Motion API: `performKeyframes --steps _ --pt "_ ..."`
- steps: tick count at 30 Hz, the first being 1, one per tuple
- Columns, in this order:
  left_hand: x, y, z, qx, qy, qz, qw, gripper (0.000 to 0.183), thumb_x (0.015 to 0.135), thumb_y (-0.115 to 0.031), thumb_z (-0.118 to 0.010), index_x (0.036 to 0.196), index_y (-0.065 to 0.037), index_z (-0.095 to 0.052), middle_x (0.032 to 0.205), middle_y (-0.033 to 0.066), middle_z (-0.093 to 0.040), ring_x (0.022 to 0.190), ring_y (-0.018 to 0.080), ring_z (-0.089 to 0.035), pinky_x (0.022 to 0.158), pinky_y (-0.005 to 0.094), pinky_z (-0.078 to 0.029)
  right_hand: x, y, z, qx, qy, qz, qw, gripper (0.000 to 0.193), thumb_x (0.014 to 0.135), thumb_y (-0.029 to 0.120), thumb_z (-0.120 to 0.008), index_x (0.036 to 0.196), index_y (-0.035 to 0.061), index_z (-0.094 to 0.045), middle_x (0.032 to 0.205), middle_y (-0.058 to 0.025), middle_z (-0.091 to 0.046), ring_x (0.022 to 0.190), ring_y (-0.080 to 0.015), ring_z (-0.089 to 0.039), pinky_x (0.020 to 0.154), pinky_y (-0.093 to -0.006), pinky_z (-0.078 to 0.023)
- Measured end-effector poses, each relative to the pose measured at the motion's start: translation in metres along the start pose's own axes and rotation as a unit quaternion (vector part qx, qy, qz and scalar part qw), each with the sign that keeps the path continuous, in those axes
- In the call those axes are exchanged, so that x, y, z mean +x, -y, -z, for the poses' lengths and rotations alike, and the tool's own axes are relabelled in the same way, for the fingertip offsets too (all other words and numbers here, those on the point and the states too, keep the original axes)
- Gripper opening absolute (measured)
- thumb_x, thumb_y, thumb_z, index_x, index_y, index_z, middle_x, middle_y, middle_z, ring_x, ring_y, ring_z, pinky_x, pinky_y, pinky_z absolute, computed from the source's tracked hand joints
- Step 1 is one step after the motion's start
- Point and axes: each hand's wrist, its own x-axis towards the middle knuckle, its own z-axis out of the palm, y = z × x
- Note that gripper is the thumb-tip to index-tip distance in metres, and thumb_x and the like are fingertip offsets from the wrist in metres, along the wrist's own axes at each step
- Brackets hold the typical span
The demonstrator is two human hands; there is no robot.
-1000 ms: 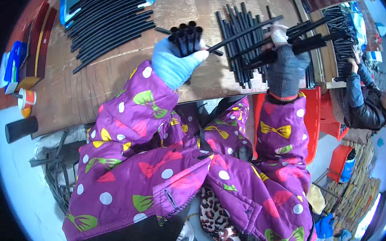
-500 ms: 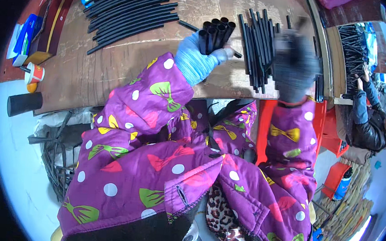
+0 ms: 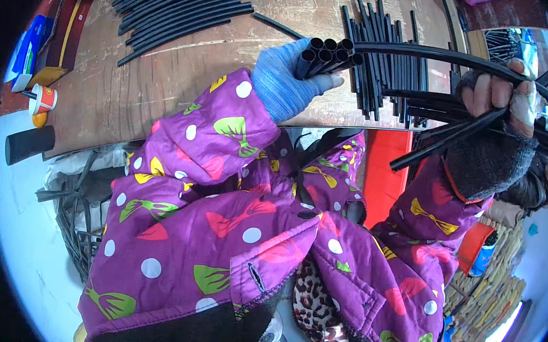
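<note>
Left hand (image 3: 285, 83), blue-gloved, clasped around a bundle of black tubes (image 3: 325, 55), open ends showing. Right hand (image 3: 496, 151), dark-gloved, apart from the left, closed around several long tubes (image 3: 446, 140); one curved tube (image 3: 435, 51) reaches leftward to the bundle. Tube pile (image 3: 372, 60) on table (image 3: 171, 97), between the hands. Tube row (image 3: 183, 13) beyond the left hand, leftward.

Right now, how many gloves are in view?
2: blue glove on the left hand, dark grey glove on the right hand, both holding black tubes; others may be hidden.
</note>
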Motion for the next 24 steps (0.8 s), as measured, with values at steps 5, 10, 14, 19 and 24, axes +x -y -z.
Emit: performKeyframes --steps 5,10,14,19,24 --pt "0.001 0.008 -0.001 -0.035 -0.009 -0.006 0.999 0.036 0.068 -0.007 -0.072 0.099 0.000 -0.057 0.084 0.0056 -0.064 0.075 0.0063 -0.056 0.067 0.0223 -0.046 -0.001 -0.005 -0.002 -0.075 -0.083 0.013 0.994 0.031 0.087 0.024 -0.048 0.110 0.0033 -0.045 0.071 0.0022 -0.040 0.060 -0.0100 -0.037 0.053 -0.0247 -0.030" --pt "0.001 0.009 -0.001 0.001 -0.016 -0.015 1.000 0.034 0.068 -0.007 -0.072 0.098 0.000 -0.057 0.081 0.0049 -0.064 0.073 0.0060 -0.056 0.065 0.0226 -0.046 0.003 -0.003 0.010 -0.055 -0.069 -0.011 0.996 0.032 0.086 0.024 -0.050 0.109 0.0028 -0.045 0.070 0.0031 -0.039 0.059 -0.0110 -0.037 0.053 -0.0252 -0.029" --pt "0.007 0.018 0.002 0.042 -0.047 -0.108 0.992 0.032 0.068 -0.010 -0.071 0.096 -0.001 -0.058 0.077 0.0058 -0.063 0.067 0.0058 -0.054 0.060 0.0231 -0.045 0.016 -0.005 0.023 -0.100 0.001 -0.025 0.995 0.031 0.086 0.026 -0.050 0.108 0.0052 -0.046 0.068 0.0029 -0.041 0.056 -0.0107 -0.038 0.051 -0.0262 -0.030" --pt "-0.001 0.009 0.000 0.068 -0.034 -0.112 0.991 0.022 0.072 -0.009 -0.069 0.091 -0.004 -0.058 0.077 0.0022 -0.062 0.067 0.0084 -0.056 0.062 0.0230 -0.046 0.019 -0.008 -0.002 -0.203 -0.032 0.011 0.979 0.027 0.082 0.021 -0.055 0.103 0.0050 -0.050 0.068 0.0001 -0.047 0.056 -0.0114 -0.044 0.050 -0.0240 -0.034" --pt "-0.001 -0.011 0.000 0.096 -0.043 -0.100 0.989 0.025 0.071 -0.008 -0.069 0.092 -0.004 -0.058 0.076 0.0038 -0.062 0.067 0.0054 -0.054 0.062 0.0218 -0.045 0.022 -0.020 -0.060 -0.399 -0.037 0.056 0.914 0.027 0.073 0.011 -0.065 0.096 -0.0002 -0.056 0.079 -0.0056 -0.059 0.061 -0.0119 -0.053 0.049 -0.0210 -0.041"
